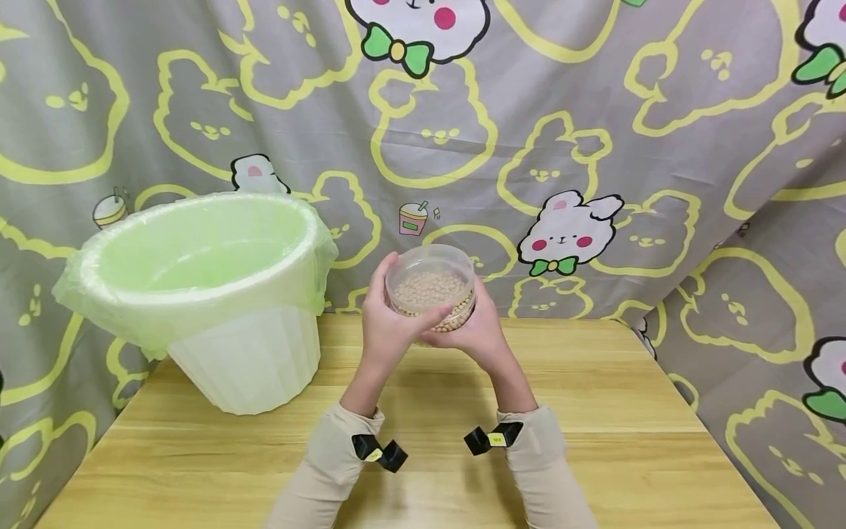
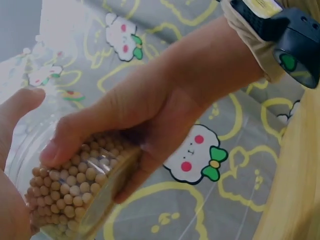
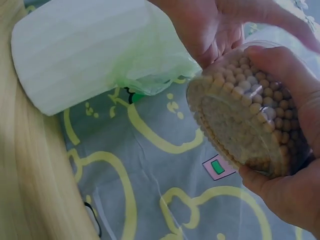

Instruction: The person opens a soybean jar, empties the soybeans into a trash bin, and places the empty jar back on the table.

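A clear round plastic tub (image 1: 429, 283) of small beige soybeans is held up over the back of the table between both hands. My left hand (image 1: 390, 316) grips its left side, the thumb reaching across the front. On the other side, my right hand (image 1: 477, 323) holds the right and lower part. In the left wrist view, the right thumb presses the wall in front of the beans (image 2: 70, 187). The right wrist view shows the tub (image 3: 245, 115) tilted, its base facing the camera and right-hand fingers round it.
A white bin (image 1: 251, 360) with a light green bag over its rim stands on the table's left. The wooden table (image 1: 575, 382) ends at a grey patterned curtain (image 1: 456, 154) behind and at the sides. Small black cameras sit on both wrists.
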`<state>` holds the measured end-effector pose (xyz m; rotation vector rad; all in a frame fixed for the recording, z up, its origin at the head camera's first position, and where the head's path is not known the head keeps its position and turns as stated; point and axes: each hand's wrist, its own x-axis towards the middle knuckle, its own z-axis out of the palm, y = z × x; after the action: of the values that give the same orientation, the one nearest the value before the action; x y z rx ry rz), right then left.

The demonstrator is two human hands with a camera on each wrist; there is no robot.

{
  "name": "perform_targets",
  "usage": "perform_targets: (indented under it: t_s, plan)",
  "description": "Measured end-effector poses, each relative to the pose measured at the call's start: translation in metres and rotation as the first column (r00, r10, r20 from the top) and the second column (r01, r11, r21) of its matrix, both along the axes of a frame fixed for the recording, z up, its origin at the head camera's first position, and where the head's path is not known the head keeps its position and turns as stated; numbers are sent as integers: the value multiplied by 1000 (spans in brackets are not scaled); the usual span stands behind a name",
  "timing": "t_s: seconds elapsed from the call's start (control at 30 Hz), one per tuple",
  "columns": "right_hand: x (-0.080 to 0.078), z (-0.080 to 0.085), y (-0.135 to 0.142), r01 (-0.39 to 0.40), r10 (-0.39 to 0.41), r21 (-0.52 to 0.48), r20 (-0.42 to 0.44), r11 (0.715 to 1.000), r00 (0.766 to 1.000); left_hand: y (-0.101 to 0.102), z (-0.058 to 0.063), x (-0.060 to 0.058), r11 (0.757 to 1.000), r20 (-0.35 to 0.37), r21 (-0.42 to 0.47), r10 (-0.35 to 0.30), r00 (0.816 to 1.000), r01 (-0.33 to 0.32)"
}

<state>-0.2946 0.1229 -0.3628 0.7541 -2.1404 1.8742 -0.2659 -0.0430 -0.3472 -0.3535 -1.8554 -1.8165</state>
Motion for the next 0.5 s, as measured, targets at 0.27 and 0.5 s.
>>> perform_targets:
  t_s: [0.27, 0.5]
  plan:
    - [-2, -2, 2, -7, 8, -21, 49, 1000, 999, -16, 7, 0, 999, -32, 35, -19, 999, 20]
    - [-5, 2, 11, 2, -1, -27, 53, 1000, 999, -43, 8, -7, 988, -35, 110, -105, 994, 108]
